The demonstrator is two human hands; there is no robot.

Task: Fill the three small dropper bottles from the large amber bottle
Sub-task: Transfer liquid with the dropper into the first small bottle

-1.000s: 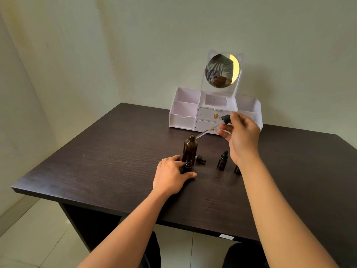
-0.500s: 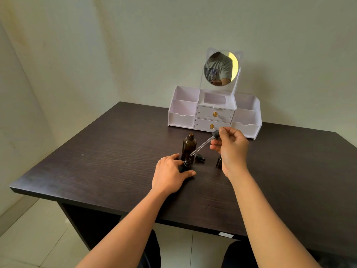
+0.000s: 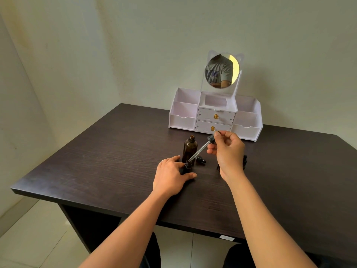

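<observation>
The large amber bottle (image 3: 190,149) stands uncapped at the middle of the dark table (image 3: 108,155). Just in front of it a small dark dropper bottle (image 3: 188,165) stands open, held at its base by my left hand (image 3: 172,176). My right hand (image 3: 228,151) pinches the black bulb of a glass dropper (image 3: 201,149), tilted, with its tip at the small bottle's mouth. A loose black cap (image 3: 201,160) lies right of the amber bottle. Another small dark bottle (image 3: 244,161) shows partly behind my right wrist; anything else there is hidden.
A white desk organizer (image 3: 214,117) with drawers and a round mirror (image 3: 222,71) stands at the back of the table against the wall. The table's front edge runs near my forearms, with tiled floor below at the left.
My right hand has come down and left with the dropper, from above the amber bottle to the small bottle's mouth. My left hand has stayed on the small bottle.
</observation>
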